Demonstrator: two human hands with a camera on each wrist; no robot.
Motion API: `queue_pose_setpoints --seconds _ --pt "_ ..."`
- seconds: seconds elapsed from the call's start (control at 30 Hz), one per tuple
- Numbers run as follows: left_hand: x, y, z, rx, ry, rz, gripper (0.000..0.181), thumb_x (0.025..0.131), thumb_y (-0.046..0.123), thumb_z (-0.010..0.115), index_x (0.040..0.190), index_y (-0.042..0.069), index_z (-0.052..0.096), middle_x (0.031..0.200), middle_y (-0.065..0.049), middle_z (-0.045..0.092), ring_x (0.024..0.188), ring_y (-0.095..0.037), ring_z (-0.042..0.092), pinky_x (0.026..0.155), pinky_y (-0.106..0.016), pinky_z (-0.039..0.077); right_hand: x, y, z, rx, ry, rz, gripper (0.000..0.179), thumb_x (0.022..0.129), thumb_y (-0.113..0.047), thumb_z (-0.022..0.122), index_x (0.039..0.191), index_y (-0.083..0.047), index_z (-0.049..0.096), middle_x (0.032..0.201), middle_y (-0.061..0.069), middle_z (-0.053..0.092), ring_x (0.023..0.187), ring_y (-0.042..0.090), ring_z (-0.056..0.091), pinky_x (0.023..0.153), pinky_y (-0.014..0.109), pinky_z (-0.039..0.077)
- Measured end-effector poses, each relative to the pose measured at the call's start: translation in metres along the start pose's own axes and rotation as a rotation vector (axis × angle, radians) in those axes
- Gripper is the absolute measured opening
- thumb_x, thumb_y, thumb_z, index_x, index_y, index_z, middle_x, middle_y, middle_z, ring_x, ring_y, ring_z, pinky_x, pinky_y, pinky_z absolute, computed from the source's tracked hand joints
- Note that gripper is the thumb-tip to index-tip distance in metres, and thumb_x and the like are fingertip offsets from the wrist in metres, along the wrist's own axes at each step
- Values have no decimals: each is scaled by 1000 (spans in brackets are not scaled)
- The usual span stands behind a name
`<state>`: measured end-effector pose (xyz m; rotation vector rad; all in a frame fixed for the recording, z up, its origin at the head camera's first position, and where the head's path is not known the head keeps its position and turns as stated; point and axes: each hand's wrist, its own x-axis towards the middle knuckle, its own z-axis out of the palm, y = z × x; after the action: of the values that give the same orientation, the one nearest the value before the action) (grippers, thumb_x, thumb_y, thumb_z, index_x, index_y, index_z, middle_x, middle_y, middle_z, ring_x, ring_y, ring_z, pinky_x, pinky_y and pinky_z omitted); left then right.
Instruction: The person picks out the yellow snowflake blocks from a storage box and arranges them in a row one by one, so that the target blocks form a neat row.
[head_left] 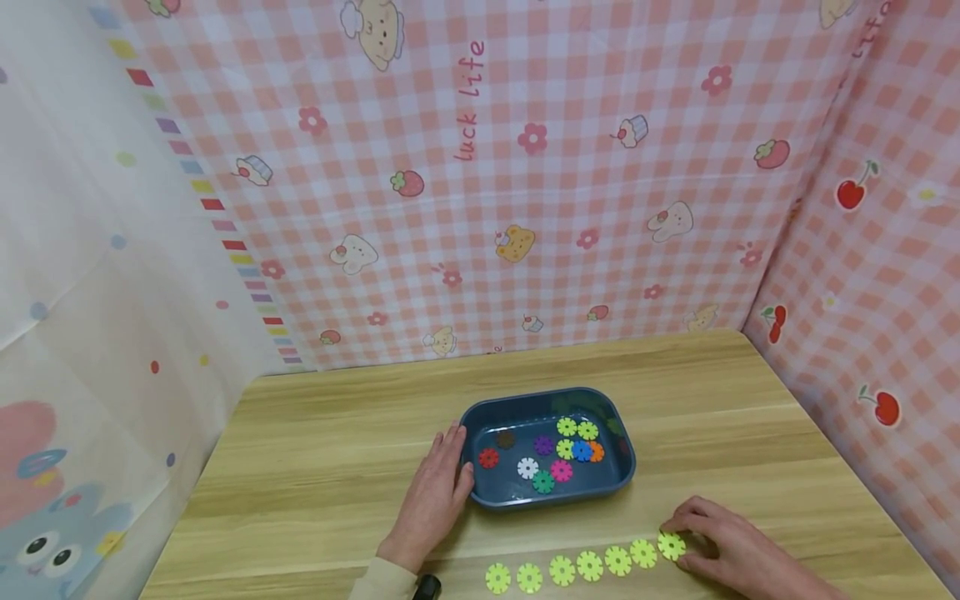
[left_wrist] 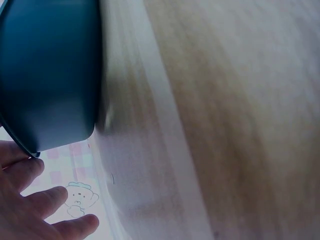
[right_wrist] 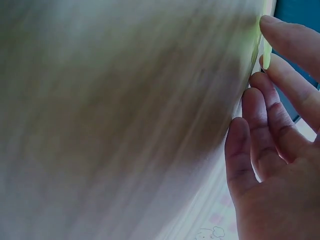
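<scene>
At the left end of a dark blue tray [head_left: 547, 497], my left hand [head_left: 431, 492] rests against the rim. Its fingers lie fairly straight along the side, and the left wrist view shows fingertips right at the tray's edge [left_wrist: 50, 100]. With thumb and index finger, my right hand [head_left: 716, 542] pinches a yellow-green snowflake disc [head_left: 671, 546] low over the table. The right wrist view shows that disc [right_wrist: 267, 52] edge-on between the fingertips. It is at the right end of a row of several matching discs [head_left: 588, 566] in front of the tray.
Inside the tray lie loose discs: red [head_left: 489, 457], brown [head_left: 506, 438], purple [head_left: 543, 445], white [head_left: 528, 468], green [head_left: 543, 482], pink [head_left: 562, 471], blue [head_left: 582, 451], orange [head_left: 597, 451] and several yellow-green [head_left: 567, 427]. Patterned cloth [head_left: 525, 208] hangs behind the wooden table [head_left: 322, 467].
</scene>
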<state>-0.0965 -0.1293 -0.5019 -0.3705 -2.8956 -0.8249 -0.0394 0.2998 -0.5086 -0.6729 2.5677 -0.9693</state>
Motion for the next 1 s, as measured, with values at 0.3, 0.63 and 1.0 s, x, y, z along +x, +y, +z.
queue_pose_setpoints --seconds 0.3,0.63,1.0 --pt "0 0 0 -13 5 12 56 107 24 55 155 -1 44 163 -17 38 149 -43 35 117 -62 34 1 0 0 -31 -11 10 27 95 -37 75 118 -24 73 114 -10 57 94 2 52 80 20 54" --pt "0 0 0 -10 9 10 55 107 25 54 155 -1 44 164 -16 38 149 -42 35 117 -63 34 3 -7 -6 -43 13 -27 31 97 -39 73 122 -21 73 116 -10 62 96 3 56 82 23 55" --pt "0 0 0 -9 2 1 56 107 25 54 155 -1 43 164 -17 38 150 -42 34 117 -62 34 22 -39 -23 -268 388 -197 21 89 -14 81 109 -20 76 105 -11 74 98 7 68 79 30 60"
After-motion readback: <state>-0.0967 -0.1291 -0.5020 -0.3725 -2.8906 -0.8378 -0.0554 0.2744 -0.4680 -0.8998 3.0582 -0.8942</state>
